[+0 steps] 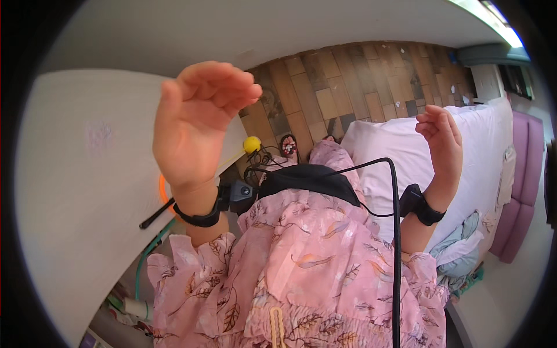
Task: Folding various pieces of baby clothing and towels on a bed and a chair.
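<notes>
My left hand is raised in front of me, its palm showing, fingers bent loosely and the thumb standing apart. Nothing is in it. My right hand is held up at the right, its fingers gently curved, and I see nothing in it either. Each wrist wears a black strap; the left strap carries a small dark camera, the right one a dark block. Behind my right hand lies a bed with a pale pink sheet. A white panel is behind and left of my left hand.
A black pouch sits at my waist, with a black cable looping from it. Near my feet is a yellow ball beside tangled cords. Brown wooden flooring lies ahead; a purple sofa and rumpled cloth are at the right.
</notes>
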The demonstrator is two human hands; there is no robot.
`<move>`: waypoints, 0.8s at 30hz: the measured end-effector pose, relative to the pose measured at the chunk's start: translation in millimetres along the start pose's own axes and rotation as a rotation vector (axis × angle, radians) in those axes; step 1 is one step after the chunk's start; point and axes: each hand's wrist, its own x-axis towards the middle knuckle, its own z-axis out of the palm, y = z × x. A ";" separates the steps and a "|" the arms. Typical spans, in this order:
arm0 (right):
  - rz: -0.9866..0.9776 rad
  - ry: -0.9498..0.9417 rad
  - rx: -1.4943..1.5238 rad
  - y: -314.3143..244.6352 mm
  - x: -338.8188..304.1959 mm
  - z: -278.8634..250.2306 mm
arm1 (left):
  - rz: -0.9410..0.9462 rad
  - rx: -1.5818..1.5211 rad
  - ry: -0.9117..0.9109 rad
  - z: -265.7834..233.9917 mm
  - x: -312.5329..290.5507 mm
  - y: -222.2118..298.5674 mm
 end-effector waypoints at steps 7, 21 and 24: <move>0.051 0.003 -0.091 1.9 12.2 -18.0 | 0.060 0.183 0.168 -2.9 -14.1 -7.7; 0.036 -0.001 -0.023 32.3 -15.9 -62.1 | -0.046 0.132 0.189 12.1 -34.3 -67.1; 0.013 0.135 0.041 35.4 -77.9 -112.1 | -0.117 0.298 0.134 53.0 -49.8 -103.3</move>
